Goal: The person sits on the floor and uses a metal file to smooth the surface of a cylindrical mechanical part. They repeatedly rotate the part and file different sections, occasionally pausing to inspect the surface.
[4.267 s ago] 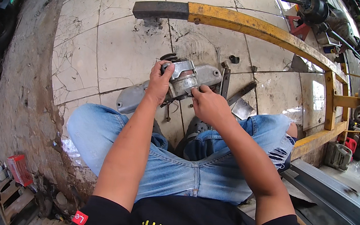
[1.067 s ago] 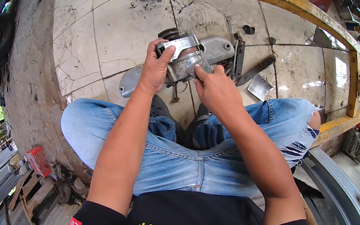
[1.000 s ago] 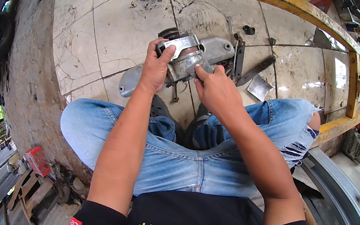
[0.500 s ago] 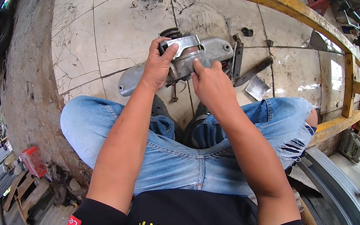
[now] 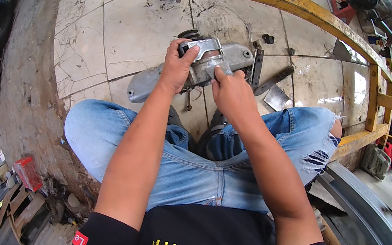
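A long grey metal casting (image 5: 147,85) with rounded ends and a hole at each end lies slantwise in front of my feet. On its middle sits a shiny bent metal bracket (image 5: 209,46). My left hand (image 5: 178,67) is closed around the bracket's left end, thumb on top. Below the bracket, a dull grey metal piece (image 5: 205,69) covers the casting's middle. My right hand (image 5: 233,91) grips its right edge, index fingertip pressed on top and the other fingers curled, partly hidden. A black round part (image 5: 189,34) shows behind my left hand.
To the right on the tiled floor lie a dark brush (image 5: 280,74), a metal plate (image 5: 277,98) and a dark flat bar (image 5: 257,67). A bolt (image 5: 189,101) hangs or lies below the casting. A yellow metal frame (image 5: 295,3) spans the far side and right.
Both hands keep nearly the same grip on the bracket and the grey piece. The view has shifted slightly; the right index fingertip sits a little farther right.
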Demonstrator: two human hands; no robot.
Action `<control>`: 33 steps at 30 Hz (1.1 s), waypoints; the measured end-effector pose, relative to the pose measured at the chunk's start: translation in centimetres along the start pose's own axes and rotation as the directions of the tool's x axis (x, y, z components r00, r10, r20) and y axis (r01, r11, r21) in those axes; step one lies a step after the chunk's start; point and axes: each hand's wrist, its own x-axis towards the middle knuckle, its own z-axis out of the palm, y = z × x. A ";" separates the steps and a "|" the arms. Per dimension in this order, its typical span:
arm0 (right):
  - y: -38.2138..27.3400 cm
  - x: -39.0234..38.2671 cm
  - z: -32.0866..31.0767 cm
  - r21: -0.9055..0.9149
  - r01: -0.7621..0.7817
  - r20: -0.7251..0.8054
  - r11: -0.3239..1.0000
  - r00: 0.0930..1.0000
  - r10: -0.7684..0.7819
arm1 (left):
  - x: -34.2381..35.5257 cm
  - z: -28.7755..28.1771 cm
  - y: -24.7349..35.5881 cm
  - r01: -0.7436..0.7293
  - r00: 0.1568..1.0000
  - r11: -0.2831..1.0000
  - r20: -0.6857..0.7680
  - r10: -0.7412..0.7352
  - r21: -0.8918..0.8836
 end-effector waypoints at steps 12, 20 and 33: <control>0.9 1.0 2.3 -0.036 0.054 -0.103 0.998 0.993 -0.058 | 0.0 -0.7 -0.9 -0.036 0.999 0.992 -0.036 0.041 0.124; 1.0 1.2 1.3 0.004 0.041 -0.042 0.999 0.998 -0.041 | 0.7 -1.1 -2.0 -0.030 1.000 0.996 -0.008 0.031 0.089; 3.6 1.8 1.8 0.097 0.232 0.011 0.968 0.972 -0.234 | 0.5 -0.9 -1.8 -0.017 1.000 0.999 0.012 0.016 0.034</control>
